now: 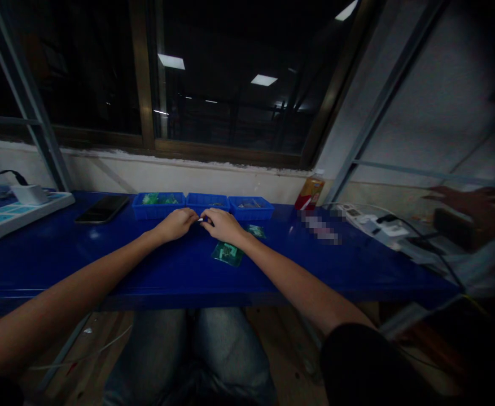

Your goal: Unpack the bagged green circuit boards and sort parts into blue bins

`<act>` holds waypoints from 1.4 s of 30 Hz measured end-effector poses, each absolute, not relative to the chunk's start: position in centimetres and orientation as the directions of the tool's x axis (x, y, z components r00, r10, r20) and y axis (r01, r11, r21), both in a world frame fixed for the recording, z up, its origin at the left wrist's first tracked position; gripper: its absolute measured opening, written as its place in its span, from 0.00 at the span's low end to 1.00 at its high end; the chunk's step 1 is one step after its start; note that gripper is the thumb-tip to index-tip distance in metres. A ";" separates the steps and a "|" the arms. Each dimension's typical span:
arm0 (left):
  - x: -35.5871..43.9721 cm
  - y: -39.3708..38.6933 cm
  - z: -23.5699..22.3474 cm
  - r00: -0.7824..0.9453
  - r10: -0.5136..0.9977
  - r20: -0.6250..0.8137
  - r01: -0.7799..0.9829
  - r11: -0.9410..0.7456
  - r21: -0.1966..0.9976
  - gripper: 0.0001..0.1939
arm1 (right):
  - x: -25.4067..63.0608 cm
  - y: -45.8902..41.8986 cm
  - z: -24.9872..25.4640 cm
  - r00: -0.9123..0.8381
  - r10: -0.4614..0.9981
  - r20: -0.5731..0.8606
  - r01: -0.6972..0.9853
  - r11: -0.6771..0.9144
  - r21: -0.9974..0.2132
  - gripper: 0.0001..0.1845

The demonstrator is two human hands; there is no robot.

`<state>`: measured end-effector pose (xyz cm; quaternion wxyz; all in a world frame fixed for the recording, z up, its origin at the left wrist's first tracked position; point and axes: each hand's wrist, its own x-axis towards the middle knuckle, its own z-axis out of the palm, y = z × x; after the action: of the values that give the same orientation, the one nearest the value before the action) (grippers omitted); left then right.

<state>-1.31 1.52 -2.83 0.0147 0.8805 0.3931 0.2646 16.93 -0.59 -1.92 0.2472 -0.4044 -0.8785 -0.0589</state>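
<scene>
My left hand (pixel 179 224) and my right hand (pixel 223 225) meet above the blue table (pixel 162 270), fingertips pinched close together. Between them shows a small white piece (pixel 200 219), too small to name. Just behind the hands stand three blue bins in a row. Green packets fill the left bin (pixel 157 212); small metal-looking parts lie in the middle bin (pixel 226 198) and the right bin (pixel 251 213). Near my right wrist lies a green clear bag (pixel 227 254) with small parts inside, and a second small bag (pixel 256 230) rests beyond it.
At the left are a dark phone (pixel 102 209) and a white power strip (pixel 27 211) with a plugged-in adapter. A drink bottle (pixel 310 192) stands at the back right. Cables and another power strip (pixel 357 217) lie farther right, near another person's blurred hand (pixel 480 206).
</scene>
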 end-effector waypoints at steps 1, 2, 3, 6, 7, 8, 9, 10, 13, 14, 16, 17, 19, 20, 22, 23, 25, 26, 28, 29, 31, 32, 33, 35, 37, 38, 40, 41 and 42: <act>-1.3 1.3 -2.6 0.535 0.703 0.469 0.686 -0.686 0.244 0.16 | 16.8 -0.8 -1.7 -0.543 0.677 0.497 0.747 0.660 -0.084 0.08; -1.3 1.1 -2.3 0.524 0.703 0.480 0.686 -0.683 0.252 0.17 | 16.7 -0.9 -1.6 -0.535 0.672 0.512 0.752 0.655 -0.074 0.08; -1.3 1.0 -2.1 0.517 0.702 0.489 0.683 -0.683 0.258 0.18 | 16.7 -1.0 -1.5 -0.527 0.667 0.526 0.756 0.651 -0.069 0.08; -1.4 0.6 -1.7 0.536 0.668 0.515 0.635 -0.722 0.276 0.18 | 16.5 -1.2 -1.4 -0.478 0.668 0.570 0.764 0.636 -0.105 0.10; -1.4 0.5 -1.6 0.551 0.648 0.527 0.609 -0.743 0.277 0.17 | 16.5 -1.1 -1.4 -0.453 0.675 0.582 0.765 0.630 -0.135 0.10; -1.3 0.5 -1.5 0.560 0.627 0.541 0.587 -0.762 0.275 0.16 | 16.5 -1.0 -1.4 -0.428 0.684 0.591 0.764 0.623 -0.168 0.10; -1.3 0.4 -1.5 0.564 0.611 0.556 0.571 -0.774 0.272 0.17 | 16.5 -0.9 -1.4 -0.406 0.690 0.599 0.760 0.619 -0.198 0.10; -1.3 0.3 -1.4 0.561 0.601 0.570 0.564 -0.781 0.269 0.17 | 16.5 -0.8 -1.4 -0.391 0.693 0.605 0.754 0.619 -0.222 0.10; -1.2 0.1 -1.1 0.530 0.597 0.602 0.567 -0.778 0.272 0.17 | 16.6 -0.7 -1.3 -0.398 0.686 0.609 0.726 0.641 -0.247 0.13; -1.3 0.0 -1.0 0.524 0.595 0.609 0.563 -0.779 0.277 0.17 | 16.6 -0.7 -1.3 -0.411 0.682 0.605 0.717 0.652 -0.248 0.14; -1.3 -0.1 -0.8 0.518 0.600 0.611 0.558 -0.777 0.291 0.17 | 16.5 -0.8 -1.1 -0.433 0.677 0.596 0.701 0.668 -0.249 0.15; -1.3 -0.2 -0.7 0.516 0.606 0.605 0.562 -0.773 0.295 0.17 | 16.5 -0.9 -1.1 -0.439 0.674 0.594 0.696 0.673 -0.249 0.15; -1.3 -0.3 -0.6 0.513 0.623 0.591 0.585 -0.757 0.290 0.17 | 16.5 -1.1 -1.0 -0.444 0.669 0.596 0.691 0.679 -0.247 0.15; -1.3 -0.3 -0.6 0.511 0.633 0.582 0.601 -0.747 0.285 0.18 | 16.5 -1.1 -1.0 -0.443 0.668 0.598 0.693 0.678 -0.244 0.15; -1.3 -0.3 -0.6 0.498 0.647 0.577 0.622 -0.730 0.283 0.19 | 16.5 -1.2 -0.9 -0.438 0.676 0.592 0.705 0.668 -0.241 0.15; -1.3 -0.4 -0.6 0.485 0.651 0.585 0.619 -0.727 0.296 0.18 | 16.5 -1.2 -0.9 -0.436 0.682 0.586 0.708 0.662 -0.244 0.15; -1.3 -0.4 -0.6 0.455 0.645 0.614 0.590 -0.735 0.335 0.15 | 16.4 -1.2 -0.9 -0.439 0.694 0.570 0.706 0.659 -0.259 0.16; -1.3 -0.5 -0.6 0.443 0.637 0.631 0.571 -0.743 0.348 0.15 | 16.4 -1.1 -0.9 -0.442 0.698 0.563 0.701 0.661 -0.268 0.17; -1.3 -0.6 -0.5 0.443 0.625 0.643 0.556 -0.754 0.349 0.15 | 16.5 -1.2 -0.9 -0.445 0.699 0.561 0.697 0.663 -0.273 0.17; -1.3 -0.7 -0.4 0.447 0.626 0.639 0.568 -0.751 0.338 0.14 | 16.5 -1.2 -0.9 -0.441 0.698 0.565 0.701 0.660 -0.269 0.17; -1.2 -0.8 -0.3 0.441 0.644 0.625 0.610 -0.726 0.318 0.14 | 16.5 -1.5 -0.8 -0.430 0.697 0.574 0.716 0.651 -0.253 0.13; -1.2 -0.9 -0.3 0.434 0.656 0.617 0.631 -0.710 0.311 0.15 | 16.5 -1.6 -0.8 -0.427 0.695 0.579 0.723 0.646 -0.243 0.12; -1.2 -0.9 -0.3 0.428 0.668 0.609 0.650 -0.695 0.306 0.15 | 16.4 -1.8 -0.8 -0.427 0.692 0.582 0.731 0.643 -0.229 0.14; -1.2 -0.8 -0.4 0.426 0.686 0.591 0.675 -0.675 0.297 0.17 | 16.2 -2.1 -0.7 -0.438 0.679 0.589 0.742 0.643 -0.189 0.17; -1.2 -0.7 -0.5 0.429 0.700 0.571 0.692 -0.661 0.291 0.19 | 16.1 -2.2 -0.7 -0.448 0.664 0.599 0.751 0.642 -0.150 0.14; -1.3 -0.7 -0.5 0.427 0.708 0.562 0.696 -0.654 0.296 0.20 | 16.1 -2.2 -0.7 -0.450 0.660 0.602 0.756 0.640 -0.137 0.13; -1.3 -0.7 -0.5 0.424 0.733 0.532 0.697 -0.639 0.326 0.22 | 16.3 -1.8 -0.7 -0.435 0.658 0.614 0.770 0.626 -0.126 0.13; -1.3 -0.7 -0.5 0.433 0.746 0.506 0.693 -0.634 0.343 0.23 | 16.6 -1.5 -0.6 -0.415 0.659 0.627 0.781 0.611 -0.125 0.13; -1.2 -0.8 -0.5 0.456 0.755 0.472 0.684 -0.636 0.356 0.24 | 17.0 -1.0 -0.5 -0.389 0.660 0.643 0.797 0.591 -0.125 0.13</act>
<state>-1.23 -0.84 -0.49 0.0573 0.8512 0.4226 0.3057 16.96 -1.00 -0.52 0.3342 -0.4403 -0.8270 -0.1026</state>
